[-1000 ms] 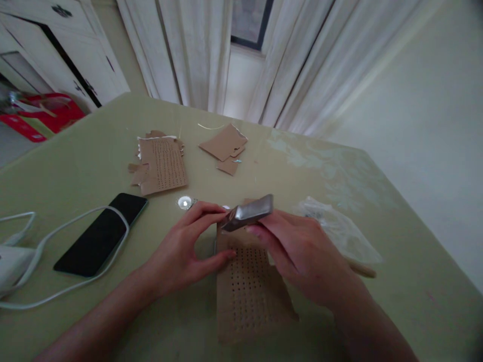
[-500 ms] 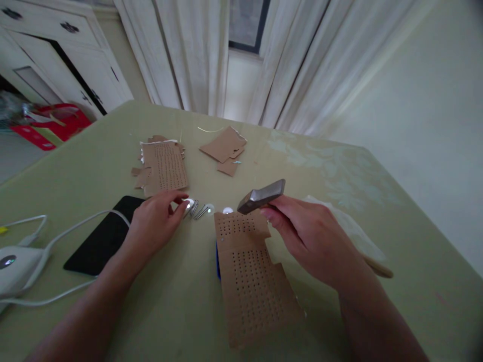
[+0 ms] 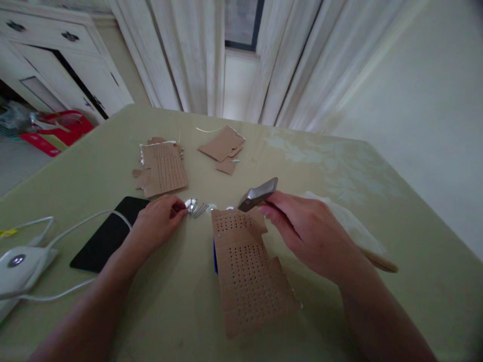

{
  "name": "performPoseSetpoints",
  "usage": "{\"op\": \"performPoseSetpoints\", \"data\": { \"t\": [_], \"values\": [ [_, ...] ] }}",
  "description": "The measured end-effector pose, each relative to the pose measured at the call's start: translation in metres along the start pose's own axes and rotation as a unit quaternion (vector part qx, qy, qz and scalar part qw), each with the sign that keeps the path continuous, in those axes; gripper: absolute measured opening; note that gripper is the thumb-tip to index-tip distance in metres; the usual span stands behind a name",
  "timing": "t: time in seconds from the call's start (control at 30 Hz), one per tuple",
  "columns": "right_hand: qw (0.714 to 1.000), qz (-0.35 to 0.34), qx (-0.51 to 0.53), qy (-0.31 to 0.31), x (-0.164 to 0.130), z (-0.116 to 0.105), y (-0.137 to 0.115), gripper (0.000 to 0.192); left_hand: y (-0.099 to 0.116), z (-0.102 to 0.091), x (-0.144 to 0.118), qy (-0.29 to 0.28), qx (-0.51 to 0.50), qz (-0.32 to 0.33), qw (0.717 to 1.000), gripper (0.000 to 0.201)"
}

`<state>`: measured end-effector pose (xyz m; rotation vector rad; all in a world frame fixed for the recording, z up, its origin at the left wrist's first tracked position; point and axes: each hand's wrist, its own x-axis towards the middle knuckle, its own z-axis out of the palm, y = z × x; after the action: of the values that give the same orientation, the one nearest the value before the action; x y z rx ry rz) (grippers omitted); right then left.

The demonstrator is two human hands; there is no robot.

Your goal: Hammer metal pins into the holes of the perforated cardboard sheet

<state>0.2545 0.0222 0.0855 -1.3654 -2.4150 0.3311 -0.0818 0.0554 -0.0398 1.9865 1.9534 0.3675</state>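
Note:
In my right hand (image 3: 305,231) is a hammer (image 3: 258,195), gripped by its handle close to the metal head. The head hangs over the far end of a brown cardboard piece (image 3: 252,281) punched with rows of small holes. Something blue (image 3: 215,256) shows under the cardboard's left edge. My left hand (image 3: 160,218) has its fingertips pinched together beside a small heap of nails (image 3: 196,207). Whatever it may hold is too small to make out. Shiny round spots lie near the nails.
At the back left lies a stack of perforated cardboard (image 3: 166,168), and torn cardboard scraps (image 3: 222,144) are right of it. A black flat panel (image 3: 105,239), a white device (image 3: 22,266) with cables and a clear plastic bag (image 3: 343,221) flank my arms.
My left hand's thumb and fingers have closed together at the nails. The hammer stays over the cardboard in my right hand. The view has shifted slightly.

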Motion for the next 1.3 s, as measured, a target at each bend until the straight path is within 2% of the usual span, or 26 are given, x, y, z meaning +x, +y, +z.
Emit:
{"op": "performPoseSetpoints", "data": {
  "t": [0.1, 0.17, 0.23, 0.3, 0.4, 0.47, 0.57, 0.67, 0.77, 0.97, 1.3],
  "values": [
    [1.0, 0.006, -0.005, -0.005, 0.0, 0.0, 0.0, 0.032, 0.002, 0.002, 0.0, -0.001, 0.026, -0.006, 1.0, 0.022],
    [1.0, 0.005, -0.009, -0.007, 0.0, 0.0, 0.0, 0.031, 0.003, 0.004, 0.0, 0.018, 0.027, 0.001, 0.999, 0.021],
    [1.0, 0.003, -0.009, -0.006, 0.0, 0.0, 0.001, 0.03, 0.006, 0.004, 0.0, 0.062, 0.001, 0.017, 0.998, 0.02],
    [1.0, 0.003, -0.009, -0.006, 0.001, 0.0, 0.001, 0.03, 0.014, 0.004, -0.003, 0.119, -0.071, 0.047, 0.989, 0.021],
    [1.0, 0.008, -0.01, -0.009, 0.002, 0.0, 0.001, 0.03, 0.035, 0.003, -0.016, 0.156, -0.235, 0.134, 0.95, 0.02],
    [1.0, 0.013, -0.005, -0.014, 0.003, 0.0, 0.001, 0.029, 0.051, 0.005, -0.029, 0.151, -0.328, 0.193, 0.912, 0.011],
    [1.0, 0.019, -0.005, -0.021, 0.003, 0.002, 0.001, 0.028, 0.066, 0.01, -0.044, 0.124, -0.416, 0.231, 0.871, 0.007],
    [0.999, 0.019, -0.005, -0.028, 0.003, 0.003, 0.001, 0.029, 0.068, 0.012, -0.048, 0.101, -0.407, 0.24, 0.876, 0.007],
    [0.999, 0.021, 0.004, -0.039, 0.003, 0.004, 0.0, 0.029, 0.064, 0.01, -0.044, 0.094, -0.369, 0.25, 0.89, 0.006],
    [0.998, 0.026, -0.004, -0.055, 0.004, 0.005, -0.002, 0.027, 0.064, 0.007, -0.04, 0.083, -0.334, 0.269, 0.9, 0.007],
    [0.995, 0.028, -0.029, -0.096, 0.007, 0.009, -0.007, 0.025, 0.068, 0.008, -0.043, 0.118, -0.304, 0.286, 0.901, 0.007]
  ]
}}
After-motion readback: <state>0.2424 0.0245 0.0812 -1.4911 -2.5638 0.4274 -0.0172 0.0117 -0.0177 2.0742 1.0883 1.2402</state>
